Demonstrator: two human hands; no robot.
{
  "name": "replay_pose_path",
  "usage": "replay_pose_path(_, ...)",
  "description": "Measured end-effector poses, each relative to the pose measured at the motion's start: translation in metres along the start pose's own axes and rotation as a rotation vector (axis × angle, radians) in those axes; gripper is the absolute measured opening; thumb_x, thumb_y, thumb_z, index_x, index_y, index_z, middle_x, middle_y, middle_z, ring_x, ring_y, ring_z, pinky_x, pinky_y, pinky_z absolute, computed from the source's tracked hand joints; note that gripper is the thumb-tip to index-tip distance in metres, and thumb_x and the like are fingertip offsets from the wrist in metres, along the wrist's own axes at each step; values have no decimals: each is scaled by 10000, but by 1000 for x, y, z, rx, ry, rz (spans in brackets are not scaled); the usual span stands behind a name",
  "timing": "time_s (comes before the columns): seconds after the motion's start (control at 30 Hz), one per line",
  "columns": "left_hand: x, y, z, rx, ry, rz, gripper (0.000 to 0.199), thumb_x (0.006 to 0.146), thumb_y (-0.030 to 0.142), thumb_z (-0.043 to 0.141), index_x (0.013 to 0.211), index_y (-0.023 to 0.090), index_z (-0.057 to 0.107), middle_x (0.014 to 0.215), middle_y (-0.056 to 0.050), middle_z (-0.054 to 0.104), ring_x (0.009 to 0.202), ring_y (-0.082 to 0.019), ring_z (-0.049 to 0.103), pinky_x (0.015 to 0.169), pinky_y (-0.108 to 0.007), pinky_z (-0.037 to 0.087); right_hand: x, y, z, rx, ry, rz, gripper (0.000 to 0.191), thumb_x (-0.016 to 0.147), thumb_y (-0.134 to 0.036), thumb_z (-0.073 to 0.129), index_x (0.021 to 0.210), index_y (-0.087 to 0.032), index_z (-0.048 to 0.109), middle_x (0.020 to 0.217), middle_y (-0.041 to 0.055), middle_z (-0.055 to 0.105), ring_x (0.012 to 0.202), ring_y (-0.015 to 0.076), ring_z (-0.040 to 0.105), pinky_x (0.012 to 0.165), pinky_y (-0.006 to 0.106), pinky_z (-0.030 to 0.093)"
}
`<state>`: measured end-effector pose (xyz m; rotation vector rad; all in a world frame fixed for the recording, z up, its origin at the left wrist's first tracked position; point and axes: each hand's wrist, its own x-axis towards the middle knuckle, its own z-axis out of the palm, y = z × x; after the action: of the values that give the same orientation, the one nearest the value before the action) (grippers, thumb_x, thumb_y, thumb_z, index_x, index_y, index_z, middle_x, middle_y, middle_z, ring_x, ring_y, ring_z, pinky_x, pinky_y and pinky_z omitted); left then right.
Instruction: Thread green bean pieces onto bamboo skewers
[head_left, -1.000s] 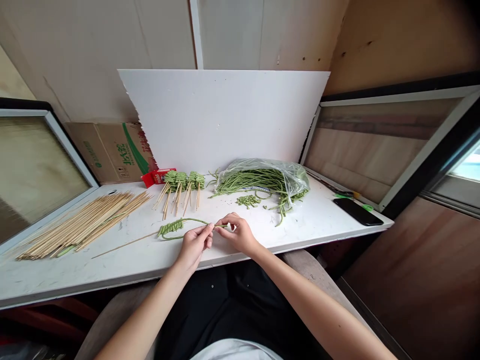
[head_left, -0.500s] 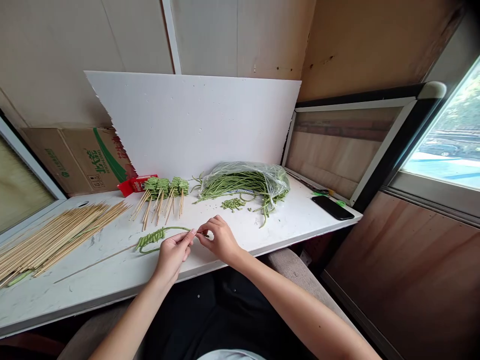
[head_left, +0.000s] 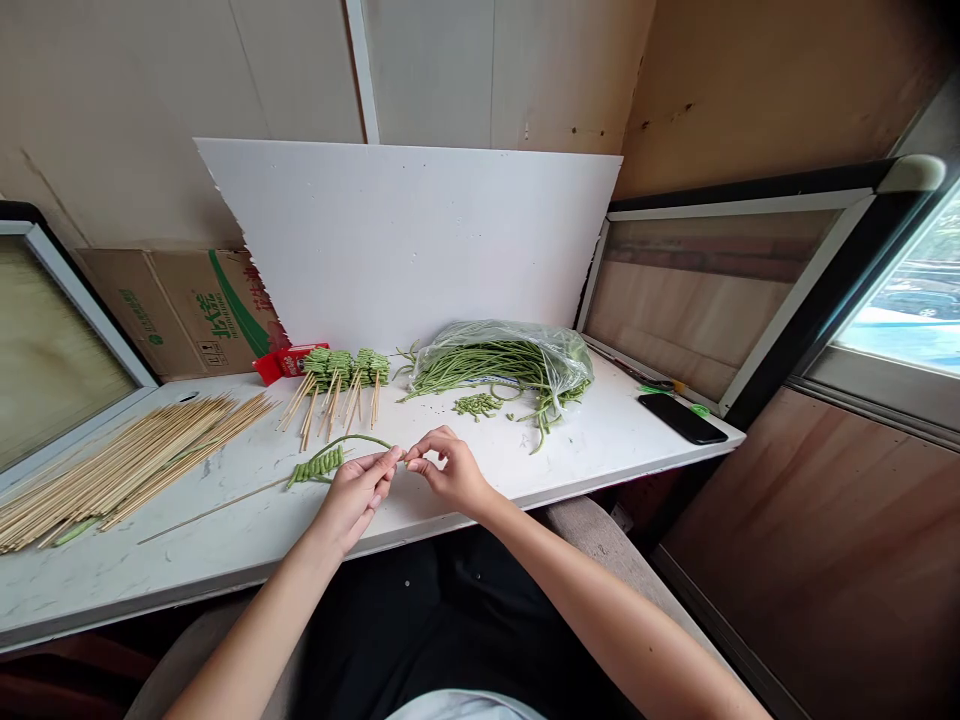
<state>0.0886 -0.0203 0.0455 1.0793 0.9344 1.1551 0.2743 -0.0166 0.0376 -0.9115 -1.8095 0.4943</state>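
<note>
Near the table's front edge, my left hand [head_left: 363,492] pinches a long green bean [head_left: 360,437] close to its end. My right hand [head_left: 448,470] is closed beside it, thumb and forefinger pinched at the tip of the same bean; the tip is mostly hidden by the fingers. From my left hand the bean arches back to a folded, threaded part [head_left: 319,465] on a bamboo skewer [head_left: 225,508] lying on the table. Behind, several finished bean skewers [head_left: 339,368] lie grouped, their sticks pointing towards me.
Many loose bamboo skewers [head_left: 127,465] lie on the left. A clear plastic bag [head_left: 559,352] of long beans stands at the back, with cut bean pieces [head_left: 477,404] in front. A black phone [head_left: 681,418] and a red packet [head_left: 281,364] are on the white table [head_left: 510,475].
The view has turned slightly left. My fingertips have come closer together, and the bean end that showed by my right fingers is now mostly covered. The lower bean loop is less visible.
</note>
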Motion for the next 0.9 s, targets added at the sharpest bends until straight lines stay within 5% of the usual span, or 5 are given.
replay_pose_path(0.13,-2,12,-1,65,37,19,462,702,505,883,666,116,637,697,18,571,399,26,273,409,-205,181,8,11,-13,-185,109,14,76,962,-275,702,915,-230,741,906,50,748,927,218,624,857,367,474)
replay_pose_path(0.37,1,18,-10,111,49,-1,470,655,523,898,707,97,707,708,-7,578,401,18,289,404,-220,113,5,48,-30,-551,52,6,32,835,-210,827,824,-223,801,831,107,717,904,290,577,810,423,471)
replay_pose_path(0.53,1,8,-7,97,12,0,456,690,525,884,722,103,712,687,7,553,423,8,299,427,-220,124,7,15,-21,-341,-34,-106,330,851,-418,828,1131,-252,771,961,90,741,969,284,589,898,445,496)
replay_pose_path(0.67,0,2,-3,99,-25,-8,470,709,547,869,703,112,692,649,18,512,441,-9,300,449,-226,136,7,-9,-10,-183,-22,-122,264,917,-474,743,1062,-257,778,933,79,739,959,259,610,867,407,507)
replay_pose_path(0.9,-8,13,0,294,-97,28,491,796,620,751,724,137,698,711,-36,639,443,-45,329,465,-244,220,3,1,-3,-127,36,-53,196,966,-423,690,1010,-264,796,889,68,750,907,252,605,791,385,499)
